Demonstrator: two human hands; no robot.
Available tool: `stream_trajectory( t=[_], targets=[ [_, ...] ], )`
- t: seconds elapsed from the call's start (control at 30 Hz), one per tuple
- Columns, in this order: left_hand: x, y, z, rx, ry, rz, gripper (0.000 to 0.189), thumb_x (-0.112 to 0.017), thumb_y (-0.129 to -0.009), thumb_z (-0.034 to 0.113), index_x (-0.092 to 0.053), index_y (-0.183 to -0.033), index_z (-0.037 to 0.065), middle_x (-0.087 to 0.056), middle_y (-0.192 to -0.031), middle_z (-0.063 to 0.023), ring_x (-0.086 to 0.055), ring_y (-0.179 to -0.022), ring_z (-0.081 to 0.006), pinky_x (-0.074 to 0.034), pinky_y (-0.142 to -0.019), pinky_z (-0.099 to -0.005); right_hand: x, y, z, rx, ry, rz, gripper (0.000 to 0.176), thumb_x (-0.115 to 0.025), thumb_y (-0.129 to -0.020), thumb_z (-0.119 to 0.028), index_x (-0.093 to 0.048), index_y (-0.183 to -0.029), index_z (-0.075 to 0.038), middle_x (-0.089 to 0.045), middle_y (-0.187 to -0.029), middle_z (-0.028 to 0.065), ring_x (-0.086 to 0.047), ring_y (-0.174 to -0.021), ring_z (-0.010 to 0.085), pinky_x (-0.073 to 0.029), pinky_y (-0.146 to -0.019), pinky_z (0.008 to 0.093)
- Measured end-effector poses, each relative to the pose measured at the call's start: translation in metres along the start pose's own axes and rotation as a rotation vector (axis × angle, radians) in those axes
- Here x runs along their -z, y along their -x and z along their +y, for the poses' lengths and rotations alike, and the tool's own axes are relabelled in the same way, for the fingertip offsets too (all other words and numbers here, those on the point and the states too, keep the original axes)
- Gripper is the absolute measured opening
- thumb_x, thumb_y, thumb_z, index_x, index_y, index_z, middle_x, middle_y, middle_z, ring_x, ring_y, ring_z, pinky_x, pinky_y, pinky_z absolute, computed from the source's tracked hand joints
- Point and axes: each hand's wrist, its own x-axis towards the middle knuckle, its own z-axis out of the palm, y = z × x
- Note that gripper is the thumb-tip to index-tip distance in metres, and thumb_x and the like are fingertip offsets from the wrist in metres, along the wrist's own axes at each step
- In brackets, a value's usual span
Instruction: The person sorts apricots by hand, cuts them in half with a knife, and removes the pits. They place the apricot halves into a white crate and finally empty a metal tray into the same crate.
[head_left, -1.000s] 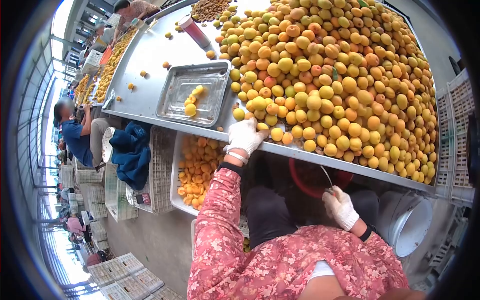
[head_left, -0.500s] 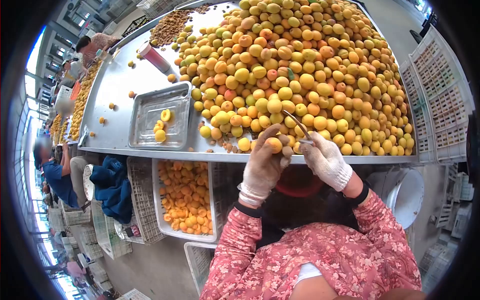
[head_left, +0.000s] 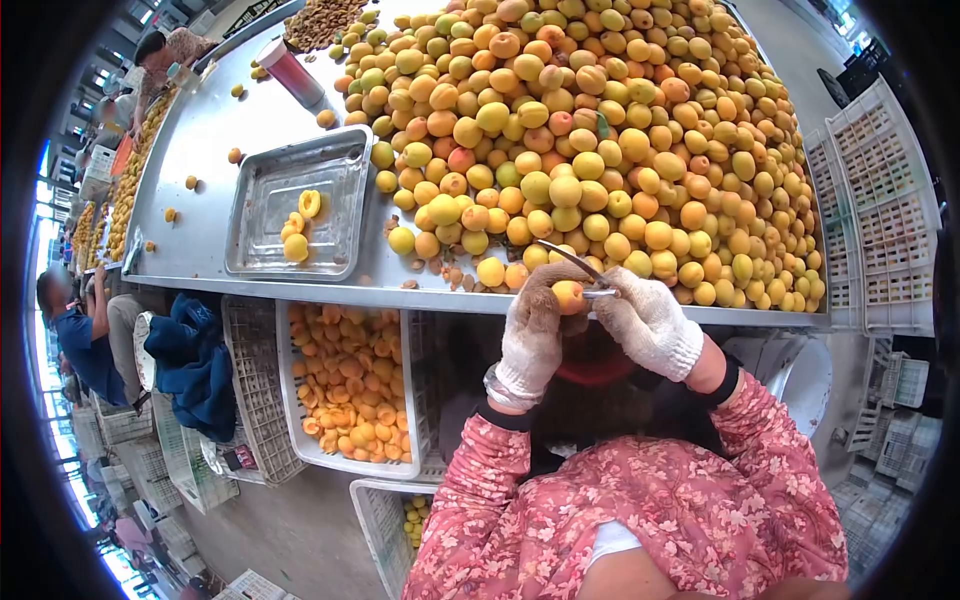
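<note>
My left hand [head_left: 535, 325], in a dirty white glove, holds an orange-yellow apricot [head_left: 568, 296] at the table's front edge. Close beside it, my gloved right hand [head_left: 645, 320] grips a thin curved knife [head_left: 570, 259], whose blade points up and left. The tool's lower part reaches the held apricot. Beyond both hands lies a large heap of apricots [head_left: 600, 150]. To the left a metal tray [head_left: 260, 240] holds a few apricot pieces [head_left: 296, 247].
A red and white cup [head_left: 290, 72] stands behind the tray, near a pile of pits [head_left: 322, 22]. Below the metal table [head_left: 450, 301] is a white crate [head_left: 295, 420] of apricot halves. Crates [head_left: 880, 200] stand right; a seated person [head_left: 85, 340] is far left.
My hands have come together, and the apricot and knife now meet. The knife has tilted flatter. The tray and crates appear shifted left as the view moved.
</note>
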Motion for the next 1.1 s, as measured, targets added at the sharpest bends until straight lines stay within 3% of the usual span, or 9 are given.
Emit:
stream_trajectory(
  t=[0.3, 0.37, 0.67, 0.77, 0.87, 0.97, 1.03, 1.07, 1.1],
  targets=[
    [-0.012, 0.016, -0.011, -0.042, -0.057, 0.101, 0.058, -0.039, -0.100, 0.055, -0.057, -0.114, 0.002, -0.062, -0.100, -0.0029, -0.056, -0.082, -0.0089, -0.046, -0.069, -0.0227, -0.011, 0.013, 0.003, -0.012, 0.088, 0.005, 0.016, -0.059, -0.093, -0.015, -0.055, -0.100, -0.001, -0.067, -0.078, 0.0179, -0.067, -0.073, 0.0374, -0.051, -0.062, 0.0390],
    [-0.017, 0.018, -0.006, -0.045, -0.134, 0.097, 0.058, -0.035, -0.102, 0.054, -0.056, -0.114, 0.001, -0.062, -0.104, -0.0058, -0.059, -0.092, -0.0129, -0.048, -0.079, -0.0258, -0.013, 0.018, 0.004, 0.034, 0.075, 0.045, 0.016, -0.060, -0.092, -0.014, -0.055, -0.100, -0.001, -0.066, -0.077, 0.0181, -0.067, -0.073, 0.0373, -0.051, -0.061, 0.0391],
    [-0.046, 0.016, -0.003, -0.059, -0.337, 0.101, 0.045, -0.036, -0.105, 0.041, -0.060, -0.104, 0.003, -0.058, -0.087, -0.0069, -0.054, -0.077, -0.0151, -0.046, -0.071, -0.0302, -0.010, 0.033, 0.023, 0.025, 0.146, 0.175, 0.023, -0.058, -0.094, -0.021, -0.054, -0.100, 0.001, -0.063, -0.068, 0.0145, -0.065, -0.062, 0.0309, -0.048, -0.054, 0.0364],
    [-0.038, 0.014, -0.027, 0.045, -0.125, 0.121, 0.042, -0.036, -0.105, 0.037, -0.061, -0.101, 0.003, -0.059, -0.088, -0.0055, -0.053, -0.078, -0.0137, -0.045, -0.073, -0.0296, -0.002, 0.024, 0.011, -0.704, -0.572, -0.023, 0.041, -0.053, -0.098, -0.043, -0.054, -0.087, -0.004, -0.049, -0.057, 0.0012, -0.043, -0.040, 0.0113, -0.033, -0.037, 0.0265],
    [-0.030, 0.006, -0.022, -0.058, -0.241, 0.090, 0.042, -0.033, -0.106, 0.037, -0.059, -0.098, 0.005, -0.059, -0.092, -0.0042, -0.053, -0.083, -0.0134, -0.043, -0.080, -0.0264, -0.004, 0.030, 0.004, -0.811, -0.878, -0.293, 0.048, -0.049, -0.096, -0.054, -0.052, -0.083, -0.008, -0.042, -0.049, 0.0013, -0.038, -0.034, 0.0128, -0.029, -0.031, 0.0257],
    [-0.032, 0.006, -0.017, 0.066, -0.108, 0.140, 0.040, -0.032, -0.105, 0.035, -0.056, -0.099, 0.004, -0.060, -0.092, -0.0044, -0.053, -0.082, -0.0136, -0.045, -0.081, -0.0281, -0.021, 0.035, 0.000, -0.614, -0.676, -0.054, 0.037, -0.049, -0.098, -0.041, -0.058, -0.092, -0.006, -0.051, -0.058, 0.0025, -0.044, -0.042, 0.0109, -0.036, -0.038, 0.0251],
    [-0.035, 0.003, -0.008, 0.297, 0.769, 0.222, 0.040, -0.032, -0.105, 0.036, -0.054, -0.100, 0.003, -0.062, -0.093, -0.0066, -0.056, -0.083, -0.0152, -0.046, -0.083, -0.0300, -0.028, 0.033, 0.020, -0.364, -0.453, 0.027, 0.031, -0.051, -0.098, -0.034, -0.058, -0.093, -0.005, -0.053, -0.062, 0.0025, -0.047, -0.049, 0.0096, -0.039, -0.044, 0.0242],
    [-0.033, 0.005, -0.011, 0.302, 0.769, 0.225, 0.040, -0.032, -0.105, 0.036, -0.054, -0.100, 0.003, -0.062, -0.093, -0.0066, -0.056, -0.083, -0.0152, -0.046, -0.083, -0.0300, -0.030, 0.032, 0.026, -0.119, -0.227, 0.109, 0.024, -0.052, -0.097, -0.027, -0.059, -0.095, -0.004, -0.055, -0.067, 0.0024, -0.050, -0.056, 0.0083, -0.042, -0.051, 0.0233],
    [-0.029, 0.006, -0.015, 0.117, 0.245, 0.200, 0.044, -0.034, -0.104, 0.044, -0.054, -0.105, 0.005, -0.061, -0.095, -0.0070, -0.057, -0.085, -0.0169, -0.048, -0.083, -0.0316, -0.022, 0.036, 0.022, -0.202, -0.149, 0.022, 0.026, -0.056, -0.096, -0.017, -0.056, -0.115, 0.001, -0.064, -0.079, 0.0088, -0.064, -0.071, 0.0197, -0.049, -0.065, 0.0310]
  ],
)
